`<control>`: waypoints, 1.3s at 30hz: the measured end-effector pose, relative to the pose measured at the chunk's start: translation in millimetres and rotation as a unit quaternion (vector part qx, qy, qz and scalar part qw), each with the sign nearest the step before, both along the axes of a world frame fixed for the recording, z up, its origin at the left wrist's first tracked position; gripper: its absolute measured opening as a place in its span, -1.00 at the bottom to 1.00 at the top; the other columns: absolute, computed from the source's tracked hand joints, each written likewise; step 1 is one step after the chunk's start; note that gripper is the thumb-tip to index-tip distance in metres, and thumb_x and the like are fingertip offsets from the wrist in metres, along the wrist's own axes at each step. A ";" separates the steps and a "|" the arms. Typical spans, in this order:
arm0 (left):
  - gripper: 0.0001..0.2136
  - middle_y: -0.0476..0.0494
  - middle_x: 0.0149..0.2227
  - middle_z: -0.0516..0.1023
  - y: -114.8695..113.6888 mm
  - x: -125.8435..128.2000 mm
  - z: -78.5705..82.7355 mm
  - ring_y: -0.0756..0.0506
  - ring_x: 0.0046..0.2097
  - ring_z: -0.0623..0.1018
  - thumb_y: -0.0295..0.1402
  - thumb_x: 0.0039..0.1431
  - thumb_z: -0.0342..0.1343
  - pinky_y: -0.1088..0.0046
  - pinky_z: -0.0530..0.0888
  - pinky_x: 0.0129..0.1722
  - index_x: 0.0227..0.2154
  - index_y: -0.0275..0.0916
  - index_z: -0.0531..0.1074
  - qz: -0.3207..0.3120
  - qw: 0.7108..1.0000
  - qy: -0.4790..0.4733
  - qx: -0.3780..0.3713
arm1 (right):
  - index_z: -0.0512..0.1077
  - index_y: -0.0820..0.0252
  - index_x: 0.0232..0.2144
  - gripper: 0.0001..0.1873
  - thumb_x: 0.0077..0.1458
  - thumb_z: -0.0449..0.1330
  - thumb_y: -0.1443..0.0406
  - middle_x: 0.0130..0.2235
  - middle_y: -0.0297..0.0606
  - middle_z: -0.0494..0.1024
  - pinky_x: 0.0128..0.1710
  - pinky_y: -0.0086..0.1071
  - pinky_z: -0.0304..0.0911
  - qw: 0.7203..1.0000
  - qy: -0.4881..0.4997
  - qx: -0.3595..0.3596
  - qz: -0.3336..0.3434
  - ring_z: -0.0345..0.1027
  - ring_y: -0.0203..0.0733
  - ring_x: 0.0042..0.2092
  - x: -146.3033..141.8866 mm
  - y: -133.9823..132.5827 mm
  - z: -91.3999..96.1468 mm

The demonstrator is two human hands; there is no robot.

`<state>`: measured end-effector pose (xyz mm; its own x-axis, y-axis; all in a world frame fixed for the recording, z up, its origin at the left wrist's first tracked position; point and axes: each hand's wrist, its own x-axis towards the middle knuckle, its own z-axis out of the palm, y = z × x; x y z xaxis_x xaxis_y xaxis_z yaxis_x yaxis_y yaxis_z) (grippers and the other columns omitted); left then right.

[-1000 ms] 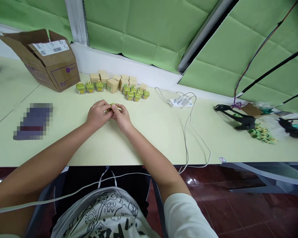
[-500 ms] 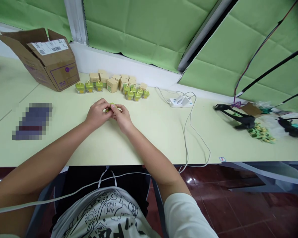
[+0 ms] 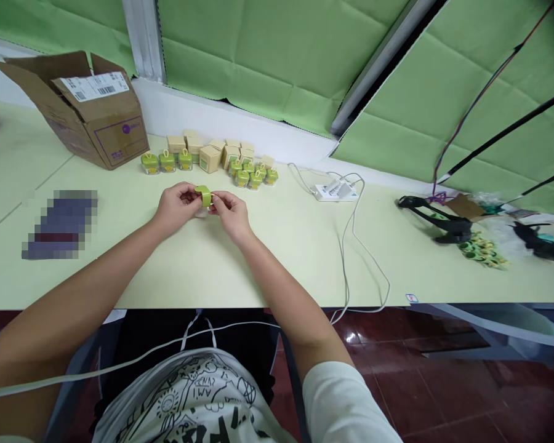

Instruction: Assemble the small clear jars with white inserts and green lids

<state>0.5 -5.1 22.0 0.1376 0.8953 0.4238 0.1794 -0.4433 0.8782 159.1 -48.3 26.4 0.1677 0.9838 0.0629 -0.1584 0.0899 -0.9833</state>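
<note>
- Bright, even light; your left hand (image 3: 178,208) & right hand (image 3: 231,214) cast faint shadows only.
- Glare spot on glossy dark-red floor tiles (image 3: 351,337).
- Edges bent w/ wide-angle; far-right black object (image 3: 540,246) blurred.

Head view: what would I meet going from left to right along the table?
cardboard box → left hand → small green piece pinched between both hands → right hand → white power strip → black tool
</note>
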 end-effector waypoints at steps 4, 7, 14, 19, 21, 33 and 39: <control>-0.77 -0.12 -0.31 0.61 -1.5 0.1 2.4 -0.11 -0.24 0.58 -0.19 -0.05 0.38 0.32 0.56 -0.17 -0.40 -0.24 0.60 -0.025 0.998 -0.028 -0.045 | 0.64 0.06 -0.23 -0.90 0.16 0.41 0.26 -0.32 -0.42 0.64 -0.07 -0.36 0.54 0.999 -0.036 0.029 -0.022 0.50 -0.31 -0.30 3.6 -2.7 0.3; -0.77 -0.12 -0.36 0.62 -2.4 -1.3 3.8 -0.13 -0.27 0.59 -0.20 -0.09 0.44 0.31 0.57 -0.21 -0.46 -0.24 0.62 -0.040 0.995 -0.047 -0.079 | 0.66 0.01 -0.19 -0.86 0.15 0.41 0.27 -0.28 -0.41 0.67 -0.01 -0.33 0.54 0.996 -0.059 0.055 -0.025 0.54 -0.29 -0.25 4.9 -5.4 0.0; -0.72 -0.11 -0.38 0.65 -1.0 -4.6 4.8 -0.07 -0.36 0.55 -0.20 -0.18 0.51 0.34 0.57 -0.29 -0.40 -0.23 0.69 -0.088 0.980 -0.086 -0.157 | 0.69 -0.04 -0.23 -0.87 0.13 0.41 0.29 -0.10 -0.32 0.69 0.17 -0.25 0.50 0.994 -0.088 0.070 -0.009 0.58 -0.19 -0.05 9.4 -8.9 1.7; -0.67 -0.11 -0.38 0.63 -2.9 -5.1 6.0 -0.06 -0.37 0.54 -0.16 -0.23 0.55 0.36 0.56 -0.31 -0.43 -0.23 0.64 -0.108 0.976 -0.086 -0.167 | 0.69 -0.04 -0.25 -0.89 0.13 0.41 0.27 -0.14 -0.30 0.68 0.14 -0.24 0.51 0.990 -0.122 0.077 0.002 0.58 -0.16 -0.03 11.6 -8.5 2.0; -0.65 -0.10 -0.40 0.60 -4.6 -4.8 7.6 -0.07 -0.35 0.55 -0.14 -0.24 0.56 0.36 0.55 -0.30 -0.49 -0.24 0.59 -0.109 0.977 -0.084 -0.165 | 0.69 -0.04 -0.26 -0.90 0.14 0.40 0.27 -0.16 -0.30 0.67 0.14 -0.23 0.50 0.988 -0.134 0.076 0.003 0.57 -0.15 -0.04 11.5 -8.3 1.3; -0.78 -0.02 -0.47 0.48 -1.7 -6.7 8.9 0.01 -0.42 0.40 -0.26 -0.16 0.44 0.42 0.40 -0.37 -0.47 -0.26 0.58 -0.094 0.977 -0.089 -0.168 | 0.66 0.07 -0.01 -0.63 0.37 0.20 0.03 -0.08 -0.16 0.68 -0.05 -0.23 0.59 0.944 -0.266 0.193 -0.002 0.61 -0.16 -0.16 14.1 4.6 -17.2; -0.87 -0.02 -0.50 0.45 4.8 -6.4 6.2 0.04 -0.45 0.37 -0.35 -0.19 0.34 0.47 0.34 -0.42 -0.54 -0.26 0.53 -0.093 0.971 -0.127 -0.178 | 0.46 0.01 0.26 -0.39 0.25 0.32 -0.04 0.17 -0.09 0.59 -0.02 -0.18 0.63 0.961 -0.223 0.149 0.070 0.63 -0.06 0.00 5.7 5.0 -20.6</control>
<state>-5.9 -0.3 28.2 0.2420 0.9612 0.1328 -0.1166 -0.1071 0.9874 164.8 -43.3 5.7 -0.0735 0.9220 0.3801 0.2421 0.3862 -0.8901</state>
